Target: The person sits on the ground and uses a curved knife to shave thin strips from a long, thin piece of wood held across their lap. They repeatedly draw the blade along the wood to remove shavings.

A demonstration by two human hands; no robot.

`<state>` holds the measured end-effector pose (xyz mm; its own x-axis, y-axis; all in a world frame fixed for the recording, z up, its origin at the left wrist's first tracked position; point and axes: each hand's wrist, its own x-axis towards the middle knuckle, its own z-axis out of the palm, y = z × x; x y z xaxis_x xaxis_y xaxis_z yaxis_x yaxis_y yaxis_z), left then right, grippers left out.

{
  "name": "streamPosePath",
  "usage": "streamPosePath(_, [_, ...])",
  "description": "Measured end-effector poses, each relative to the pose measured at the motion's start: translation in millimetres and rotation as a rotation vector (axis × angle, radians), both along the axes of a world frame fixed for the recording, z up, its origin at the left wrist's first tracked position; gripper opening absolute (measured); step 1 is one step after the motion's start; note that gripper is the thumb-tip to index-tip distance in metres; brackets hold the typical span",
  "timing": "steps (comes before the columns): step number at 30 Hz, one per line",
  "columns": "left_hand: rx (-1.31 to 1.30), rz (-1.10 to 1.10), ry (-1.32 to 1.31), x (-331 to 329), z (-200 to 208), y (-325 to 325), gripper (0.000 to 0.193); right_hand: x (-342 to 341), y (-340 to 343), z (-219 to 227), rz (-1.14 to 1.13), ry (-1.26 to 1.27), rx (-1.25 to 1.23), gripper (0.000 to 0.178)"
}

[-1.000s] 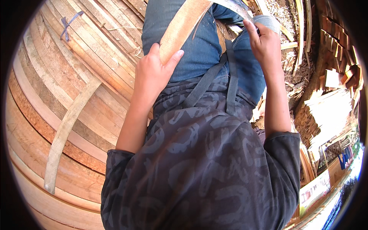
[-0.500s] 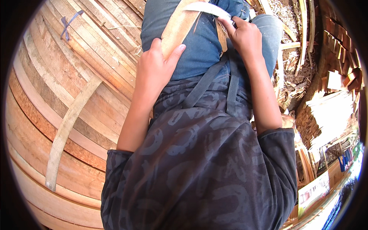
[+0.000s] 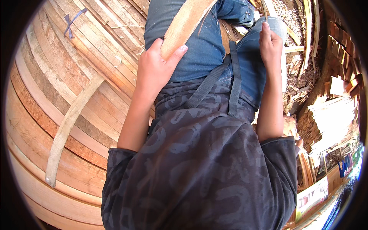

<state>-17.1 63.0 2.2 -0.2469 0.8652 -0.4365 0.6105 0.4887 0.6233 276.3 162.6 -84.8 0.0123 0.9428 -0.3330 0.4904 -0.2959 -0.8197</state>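
Observation:
A flat, pale wooden board (image 3: pixel 186 25) slants over my thigh at the top of the view, its far end cut off by the frame. Its near end is gripped by my left hand (image 3: pixel 154 65), thumb on one side and fingers on the other. Over my other knee, apart from the board, my right hand (image 3: pixel 271 48) is closed round a curved knife. Only a thin, edge-on strip of the knife (image 3: pixel 265 10) shows above the thumb; its handle is hidden in the fist. A thin splinter (image 3: pixel 202 23) hangs along the board's right edge.
Long planks (image 3: pixel 76 115) lie side by side on the left, with a curved wood strip (image 3: pixel 71 124) across them and a dark tie (image 3: pixel 69 25) at the top. Wood shavings (image 3: pixel 297 80) and loose slats cover the ground at right, beside stacked wood pieces (image 3: pixel 333 119).
My right hand has moved right, away from the board, and turned the knife, so its broad white blade now shows edge-on. My left hand still holds the board in nearly the same place.

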Motion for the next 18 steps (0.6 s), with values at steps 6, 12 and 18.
streamPosePath(6, [-0.073, 0.014, -0.097, 1.2, 11.2, 7.0, 0.042, -104.7, -25.0, 37.6, 0.057, 0.481, -0.173, 0.039])
streamPosePath(12, [-0.073, 0.082, -0.197, -0.6, 14.6, 3.0, 0.046, -120.7, -2.9, 43.3, 0.077, 0.506, -0.287, 0.037])
streamPosePath(18, [-0.253, 0.127, -0.121, -17.5, 48.5, -13.4, 0.069, -127.5, -13.4, 30.1, -0.025, 0.540, -0.157, 0.026])
